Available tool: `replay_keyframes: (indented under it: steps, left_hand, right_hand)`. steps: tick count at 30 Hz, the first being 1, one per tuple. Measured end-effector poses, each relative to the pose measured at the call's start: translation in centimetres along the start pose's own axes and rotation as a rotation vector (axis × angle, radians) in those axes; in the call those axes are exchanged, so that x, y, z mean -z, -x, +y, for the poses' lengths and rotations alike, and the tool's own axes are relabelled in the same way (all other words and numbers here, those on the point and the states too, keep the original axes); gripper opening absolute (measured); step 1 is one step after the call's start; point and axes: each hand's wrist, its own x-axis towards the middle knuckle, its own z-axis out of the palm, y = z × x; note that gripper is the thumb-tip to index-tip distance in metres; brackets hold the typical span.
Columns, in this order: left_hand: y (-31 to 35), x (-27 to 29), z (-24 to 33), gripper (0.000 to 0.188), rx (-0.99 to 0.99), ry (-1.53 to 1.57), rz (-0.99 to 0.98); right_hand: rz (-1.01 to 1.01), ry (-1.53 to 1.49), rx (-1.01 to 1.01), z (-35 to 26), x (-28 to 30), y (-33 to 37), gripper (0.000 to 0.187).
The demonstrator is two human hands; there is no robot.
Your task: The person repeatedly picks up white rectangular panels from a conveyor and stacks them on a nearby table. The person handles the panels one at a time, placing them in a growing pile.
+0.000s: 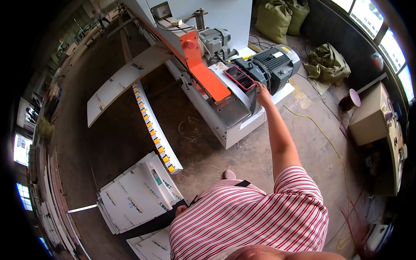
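Note:
My right arm stretches forward over the machine, and my right hand has its fingers closed at the near right edge of a smartphone. The phone has a red-pink case and a lit dark screen; it is over the machine's bed beside a large grey electric motor. Whether the bed carries the phone's weight I cannot tell. Left of it an orange metal guard slopes down. My left hand is low at my left side, mostly behind my striped shirt, next to stacked white boards; its fingers are hidden.
A rail with yellow rollers runs out left of the machine, under a long white board. Green sacks stand at the back. A yellow cable crosses the floor at right, near a beige desk.

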Motion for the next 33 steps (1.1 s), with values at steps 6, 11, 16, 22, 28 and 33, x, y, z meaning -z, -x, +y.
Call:
replay_keyframes:
  steps: [6,11,16,22,28,33]
  left_hand:
    - [1.4,-1.5,-0.2,0.014,0.026,0.04,0.019]
    - [2.5,-1.8,-0.6,0.014,0.039,0.067,0.037]
    - [3.0,-1.5,-0.9,0.014,0.044,0.097,0.056]
    - [2.1,-0.3,-0.7,0.014,0.1,0.317,0.069]
    - [0.9,1.4,5.2,0.019,0.216,0.414,0.168]
    - [-3.5,4.9,8.9,0.027,0.108,0.642,0.184]
  right_hand:
    - [-0.049,0.178,-0.066,-0.4,-0.8,-1.0,0.06]
    - [-0.018,0.182,0.004,1.3,-0.4,-0.9,0.057]
    - [0.013,0.135,0.023,1.5,0.0,-0.7,0.056]
    - [0.245,-0.004,0.005,-0.2,0.9,2.3,0.045]
    - [0.25,-0.23,-0.226,0.9,-0.4,12.4,0.026]
    - [0.026,-0.379,-0.417,4.0,-5.1,21.2,0.023]
